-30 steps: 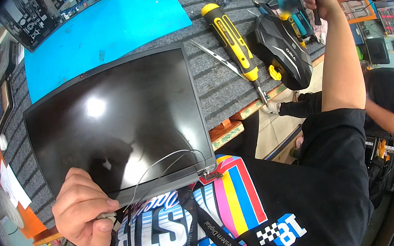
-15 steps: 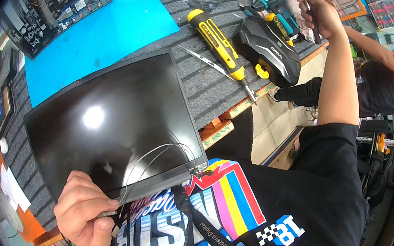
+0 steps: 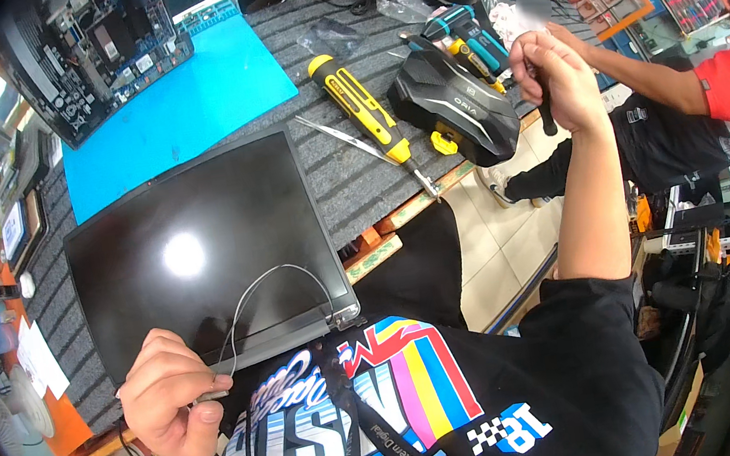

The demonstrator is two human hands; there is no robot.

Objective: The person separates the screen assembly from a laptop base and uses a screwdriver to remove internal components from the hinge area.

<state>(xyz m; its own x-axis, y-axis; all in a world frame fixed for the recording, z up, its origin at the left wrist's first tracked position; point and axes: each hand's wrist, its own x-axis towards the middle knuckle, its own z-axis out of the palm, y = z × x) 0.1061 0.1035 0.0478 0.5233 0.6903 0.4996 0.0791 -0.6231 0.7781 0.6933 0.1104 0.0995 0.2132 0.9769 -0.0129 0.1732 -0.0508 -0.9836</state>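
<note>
My left hand (image 3: 171, 401) is closed on the small connector at the end of a thin cable (image 3: 259, 279), at the lower left edge of a detached laptop screen (image 3: 208, 226), whose dark glossy face is up. My right hand (image 3: 562, 77) is closed around a slim black tool (image 3: 548, 121), raised to the right of a black hard case (image 3: 450, 106). A yellow-and-black screwdriver (image 3: 358, 104) and silver tweezers (image 3: 339, 139) lie beside the screen on the grey striped bench mat (image 3: 335, 209).
An opened laptop base (image 3: 97, 51) stands at the back on a blue mat (image 3: 228, 98). Teal tools (image 3: 454, 27) lie beyond the case. A co-worker in red sleeves (image 3: 729, 88) is at the right, an arm reaching toward the bench. Paper sheets (image 3: 43, 358) are at the left.
My right hand has come down and leftward from the large teal tool at the back, holding the black tool. The co-worker's arm has moved up toward the bench. My left hand shifted slightly.
</note>
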